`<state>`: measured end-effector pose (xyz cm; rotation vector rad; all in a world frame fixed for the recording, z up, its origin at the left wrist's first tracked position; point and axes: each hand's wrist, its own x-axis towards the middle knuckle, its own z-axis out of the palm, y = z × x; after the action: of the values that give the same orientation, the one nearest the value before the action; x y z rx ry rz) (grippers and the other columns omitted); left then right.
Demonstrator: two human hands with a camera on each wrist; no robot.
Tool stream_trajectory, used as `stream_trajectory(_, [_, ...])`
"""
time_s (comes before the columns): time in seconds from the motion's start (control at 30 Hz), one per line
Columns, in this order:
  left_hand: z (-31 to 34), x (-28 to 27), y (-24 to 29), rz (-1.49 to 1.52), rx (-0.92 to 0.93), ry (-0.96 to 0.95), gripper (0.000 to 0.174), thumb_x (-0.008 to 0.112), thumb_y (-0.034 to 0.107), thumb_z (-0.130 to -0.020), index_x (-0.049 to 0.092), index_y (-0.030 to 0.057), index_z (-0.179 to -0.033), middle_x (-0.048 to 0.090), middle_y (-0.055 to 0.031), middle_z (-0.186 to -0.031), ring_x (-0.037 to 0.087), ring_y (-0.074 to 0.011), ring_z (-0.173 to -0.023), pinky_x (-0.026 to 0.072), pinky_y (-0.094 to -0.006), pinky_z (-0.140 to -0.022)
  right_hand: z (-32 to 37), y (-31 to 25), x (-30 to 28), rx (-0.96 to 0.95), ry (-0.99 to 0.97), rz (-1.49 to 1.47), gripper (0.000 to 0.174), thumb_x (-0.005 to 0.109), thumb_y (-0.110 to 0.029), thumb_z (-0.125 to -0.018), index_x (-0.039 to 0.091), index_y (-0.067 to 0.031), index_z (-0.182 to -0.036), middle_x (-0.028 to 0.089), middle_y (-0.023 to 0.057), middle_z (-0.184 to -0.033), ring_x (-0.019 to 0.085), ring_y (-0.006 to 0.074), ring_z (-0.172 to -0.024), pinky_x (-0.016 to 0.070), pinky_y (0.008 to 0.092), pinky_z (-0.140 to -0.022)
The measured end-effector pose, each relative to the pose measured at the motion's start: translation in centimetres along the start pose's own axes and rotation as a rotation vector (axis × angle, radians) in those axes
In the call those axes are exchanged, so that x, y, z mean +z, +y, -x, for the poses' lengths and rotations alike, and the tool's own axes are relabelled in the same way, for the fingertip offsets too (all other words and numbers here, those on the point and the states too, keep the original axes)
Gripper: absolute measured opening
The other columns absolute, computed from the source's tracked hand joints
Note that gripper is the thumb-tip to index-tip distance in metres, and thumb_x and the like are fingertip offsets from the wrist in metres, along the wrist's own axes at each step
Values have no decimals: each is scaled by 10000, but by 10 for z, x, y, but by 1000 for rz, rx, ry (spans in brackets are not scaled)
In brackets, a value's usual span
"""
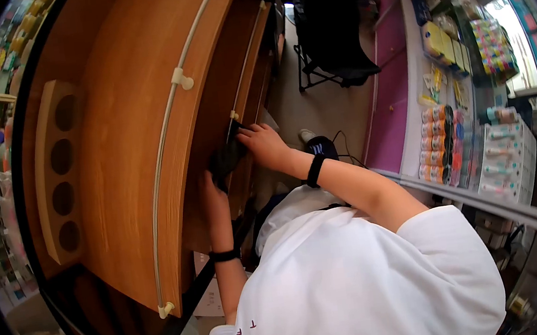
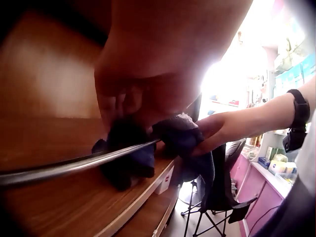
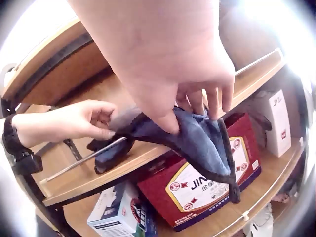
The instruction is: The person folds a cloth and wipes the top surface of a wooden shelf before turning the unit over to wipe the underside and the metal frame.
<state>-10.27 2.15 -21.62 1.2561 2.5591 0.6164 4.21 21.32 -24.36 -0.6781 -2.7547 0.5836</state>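
Observation:
A blue cloth with dark edging [image 3: 200, 143] hangs over the thin metal rail [image 3: 84, 162] along a wooden shelf's front edge. From above, my right hand [image 3: 168, 69] pinches it between thumb and fingers, and a corner droops below the shelf edge. On the other side, my left hand [image 3: 81, 121] holds the cloth's greyish end between thumb and fingers. In the left wrist view, dark folds of the cloth [image 2: 131, 160] bunch around the rail under the left hand [image 2: 148, 84]. Seen from the head, the cloth [image 1: 228, 160] looks dark, between the left hand [image 1: 213, 190] and the right hand [image 1: 266, 144].
Below the railed shelf stand a red carton [image 3: 165, 190], a blue-and-white box [image 3: 121, 212] and a white box [image 3: 280, 123]. The upper wooden shelf [image 1: 137, 116] has its own rail. A black folding chair [image 1: 333, 34] stands beyond; stocked counters line the right side.

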Motion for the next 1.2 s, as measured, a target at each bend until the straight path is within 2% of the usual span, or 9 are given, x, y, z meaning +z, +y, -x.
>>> stream_trajectory(0.13, [28,-15,34,-92,-176,-48,384,578,-62,-1002,582,-12,-1382,549,-302,-1488,587,-493,-1313,523,-511,-1072,-26,15,-24,-96,-175,-121,421,712,-25,-807,705,-62,-1227,740,92,-1212,677,316,-1172,530,443,-998])
stream_trajectory(0.27, [13,-5,67,-203,-239,3,343,592,-29,-1009,615,6,-1349,546,-291,-1509,589,-481,-1313,528,-511,-1049,-58,31,-72,-38,-467,-162,434,726,-12,-771,713,-67,-1201,756,98,-1162,697,324,-1110,546,443,-960])
stream_trajectory(0.33, [-13,17,77,-186,-229,98,339,603,-14,-1007,625,14,-1343,555,-282,-1508,584,-479,-1320,527,-512,-1051,-63,46,-87,-182,-128,-273,463,735,4,-745,716,-67,-1202,733,108,-1210,670,326,-1161,534,439,-985])
stream_trajectory(0.37, [-26,28,81,-165,-210,187,335,614,0,-1004,635,21,-1338,563,-274,-1506,579,-478,-1327,527,-513,-1053,-68,55,-94,-188,-132,-277,463,735,4,-745,716,-67,-1202,733,108,-1210,670,326,-1161,534,439,-985])
stream_trajectory(0.43, [-63,41,105,-171,-225,165,346,621,-1,-997,635,25,-1341,568,-267,-1509,576,-475,-1333,523,-512,-1062,-80,73,-114,-241,45,-209,476,718,7,-779,693,-81,-1247,693,89,-1262,618,325,-1235,501,449,-1052])
stream_trajectory(0.53, [-104,61,131,-199,-215,194,360,627,-8,-984,634,27,-1343,577,-252,-1503,578,-470,-1328,521,-512,-1073,-101,108,-110,-276,102,-240,497,713,9,-791,690,-91,-1277,665,95,-1341,572,322,-1328,467,459,-1117])
stream_trajectory(0.73, [-101,71,143,-233,-325,274,368,629,-33,-956,629,21,-1320,595,-227,-1435,588,-459,-1278,529,-526,-1055,-115,144,-72,-390,-23,-169,467,681,-26,-857,687,-78,-1321,645,105,-1455,526,309,-1450,376,477,-1267])
stream_trajectory(1.03, [-92,63,147,-287,-304,306,231,666,1,-929,665,37,-1157,613,-196,-1226,593,-456,-1124,526,-544,-938,-131,170,-55,-595,-11,-268,429,647,-84,-894,721,-116,-1316,665,69,-1447,567,274,-1421,366,443,-1294])
stream_trajectory(1.2, [-126,65,170,-259,-185,295,184,713,65,-936,687,52,-1118,613,-187,-1213,595,-434,-1116,523,-543,-927,-151,215,-74,-447,16,-235,528,655,-50,-870,682,-131,-1391,622,68,-1526,527,279,-1473,356,464,-1296])
